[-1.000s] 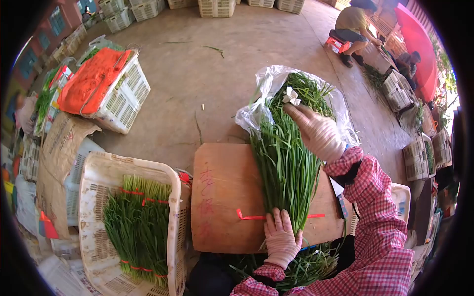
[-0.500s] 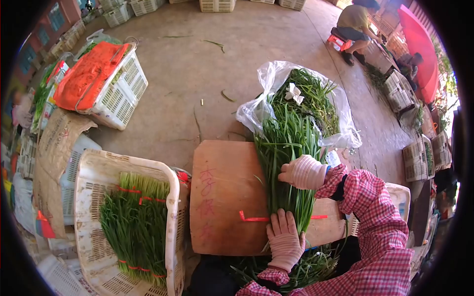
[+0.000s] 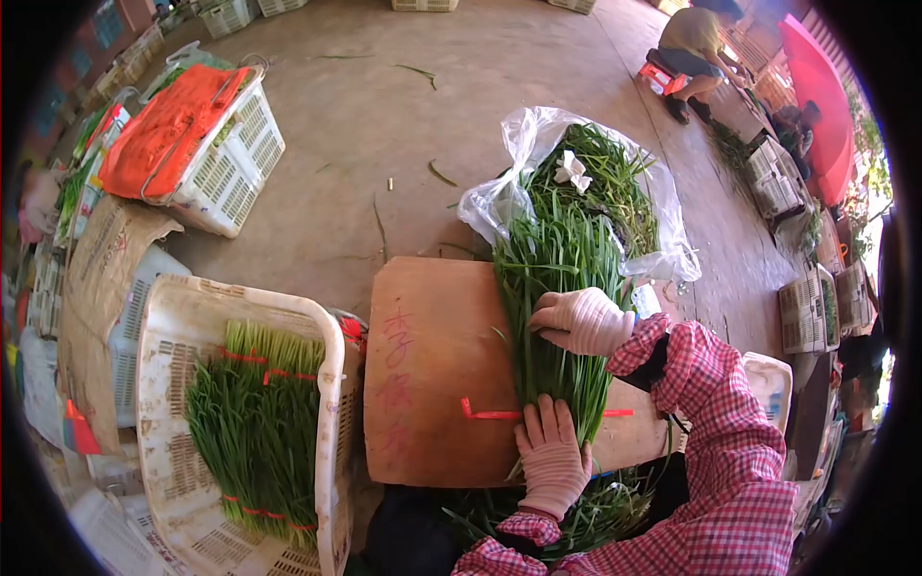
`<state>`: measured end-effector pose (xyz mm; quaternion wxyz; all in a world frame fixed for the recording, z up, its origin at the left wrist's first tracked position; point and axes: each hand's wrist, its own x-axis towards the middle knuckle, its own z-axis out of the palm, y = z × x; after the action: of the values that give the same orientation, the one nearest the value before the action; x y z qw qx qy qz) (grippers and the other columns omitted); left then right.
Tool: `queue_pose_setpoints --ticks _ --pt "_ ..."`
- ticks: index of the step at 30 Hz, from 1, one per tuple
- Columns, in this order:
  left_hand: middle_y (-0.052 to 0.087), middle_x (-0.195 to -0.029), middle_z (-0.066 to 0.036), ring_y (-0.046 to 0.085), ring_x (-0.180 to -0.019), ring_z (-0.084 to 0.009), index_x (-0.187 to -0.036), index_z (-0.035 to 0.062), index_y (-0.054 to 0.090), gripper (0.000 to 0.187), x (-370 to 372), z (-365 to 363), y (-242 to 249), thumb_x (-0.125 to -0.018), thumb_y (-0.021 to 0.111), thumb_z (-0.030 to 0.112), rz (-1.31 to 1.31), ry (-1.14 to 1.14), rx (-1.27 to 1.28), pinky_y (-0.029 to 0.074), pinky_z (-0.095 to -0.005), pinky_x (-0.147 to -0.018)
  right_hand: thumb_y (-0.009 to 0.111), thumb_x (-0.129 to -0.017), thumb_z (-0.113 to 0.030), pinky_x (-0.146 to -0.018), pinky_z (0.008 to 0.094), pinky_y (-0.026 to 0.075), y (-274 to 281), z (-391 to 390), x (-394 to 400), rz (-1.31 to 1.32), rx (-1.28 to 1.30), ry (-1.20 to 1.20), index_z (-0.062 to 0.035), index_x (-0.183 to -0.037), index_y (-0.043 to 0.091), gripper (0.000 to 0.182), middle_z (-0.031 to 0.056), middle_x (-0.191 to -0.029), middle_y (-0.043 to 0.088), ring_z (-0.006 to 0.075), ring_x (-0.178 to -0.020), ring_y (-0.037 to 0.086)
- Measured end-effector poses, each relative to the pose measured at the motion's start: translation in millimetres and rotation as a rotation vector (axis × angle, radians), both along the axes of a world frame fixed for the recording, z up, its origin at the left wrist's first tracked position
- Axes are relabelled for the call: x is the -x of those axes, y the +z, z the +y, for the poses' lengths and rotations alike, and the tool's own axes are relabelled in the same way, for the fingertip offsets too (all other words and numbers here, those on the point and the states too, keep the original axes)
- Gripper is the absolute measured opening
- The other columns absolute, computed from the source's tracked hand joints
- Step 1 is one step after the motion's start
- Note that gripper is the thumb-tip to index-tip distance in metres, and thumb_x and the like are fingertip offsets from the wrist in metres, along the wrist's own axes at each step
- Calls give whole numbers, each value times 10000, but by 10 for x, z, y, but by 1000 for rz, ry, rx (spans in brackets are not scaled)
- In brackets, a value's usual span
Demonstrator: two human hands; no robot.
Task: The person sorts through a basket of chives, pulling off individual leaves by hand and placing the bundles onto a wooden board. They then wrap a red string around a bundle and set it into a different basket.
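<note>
A long bunch of green chives [image 3: 564, 370] lies across a wooden board [image 3: 437, 360], its upper leaves running toward a pile in a clear plastic bag [image 3: 499, 204]. My left hand [image 3: 554, 466], in a striped glove, rests flat on the lower part of the bunch, fingers stretched out. Higher up, my right hand [image 3: 588, 322], also gloved, has its fingers curled on the leaves. Under the bunch a red tie strip [image 3: 490, 415] crosses the board, both ends showing. Loose greens [image 3: 610, 518] lie below the board, partly hidden by my arms.
At left, a white plastic basket [image 3: 334, 413] holds tied bundles of chives [image 3: 254, 422]. Beyond it stands a crate [image 3: 230, 158] with an orange cover [image 3: 173, 130]. A person [image 3: 693, 48] sits at far right near more crates [image 3: 778, 178] and a red umbrella [image 3: 816, 106].
The view has shifted slightly. My right hand's fingers are more curled on the chives than before. My left hand stays flat at the same place on the bunch.
</note>
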<state>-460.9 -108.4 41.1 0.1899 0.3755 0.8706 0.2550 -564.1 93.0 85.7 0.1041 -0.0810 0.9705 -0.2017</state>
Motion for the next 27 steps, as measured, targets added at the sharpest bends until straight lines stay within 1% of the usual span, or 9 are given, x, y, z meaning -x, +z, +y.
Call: queue_pose_setpoints --ticks 3,5,7,9,11,17,20,23,27 --pt "223 -1418 -261 235 -1282 -455 -1360 -42 223 829 -15 -7 -10 -754 601 379 -1 -1 -2 212 -565 -1014 620 -771 -187 -711 376 508 -16 -112 60 49 82 72 -103 -953 633 201 61 -947 601 290 -830 611" --pt "219 -1420 -260 233 -1281 -461 -1361 -41 220 829 -21 -4 -23 -754 599 377 7 6 -25 214 -566 -1012 605 -783 -196 -706 381 508 -59 -163 102 4 71 174 -101 -928 630 175 62 -957 601 292 -823 611" --pt "218 -1421 -261 232 -1281 -461 -1361 -42 220 829 -16 -2 -18 -754 599 376 0 5 -23 212 -567 -1012 593 -788 -204 -690 385 509 -78 -168 127 -63 -19 182 -110 -907 630 156 55 -941 608 292 -814 615" --pt "216 -1421 -262 231 -1280 -462 -1361 -43 219 829 1 -11 -12 -754 598 376 -8 8 -21 211 -567 -1011 592 -787 -214 -674 387 509 -111 -124 114 -106 -217 152 -126 -905 633 152 50 -919 616 289 -805 619" --pt "219 -1418 -263 233 -1278 -462 -1360 -44 219 827 2 -6 4 -754 597 374 -13 1 -14 206 -567 -1013 595 -784 -217 -667 387 509 -162 -69 63 -60 -213 151 -142 -905 641 149 48 -899 620 283 -800 622" --pt "230 -1410 -256 233 -1279 -451 -1354 -42 234 820 14 0 21 -750 601 372 -13 -2 -2 201 -559 -1019 600 -780 -196 -674 385 508 -204 25 -44 -7 -34 -31 -149 -898 652 137 52 -884 617 276 -793 621" --pt "230 -1411 -252 231 -1281 -448 -1354 -39 237 819 10 5 27 -749 602 376 -15 -2 3 200 -558 -1022 600 -777 -182 -661 388 508 -272 36 -48 1 -67 -12 -157 -925 651 159 52 -883 612 273 -786 621" --pt "227 -1414 -250 231 -1280 -449 -1358 -36 234 822 6 8 18 -751 600 380 -10 -6 8 199 -561 -1022 594 -779 -181 -634 394 507 -297 29 6 -13 -184 109 -180 -986 638 212 53 -900 607 270 -776 625" --pt "222 -1418 -250 228 -1282 -451 -1364 -33 228 830 -1 9 24 -750 603 382 -10 -3 10 197 -564 -1023 575 -789 -164 -610 408 510 -188 -47 119 -195 -306 188 -211 -1079 607 296 57 -943 605 275 -779 632"
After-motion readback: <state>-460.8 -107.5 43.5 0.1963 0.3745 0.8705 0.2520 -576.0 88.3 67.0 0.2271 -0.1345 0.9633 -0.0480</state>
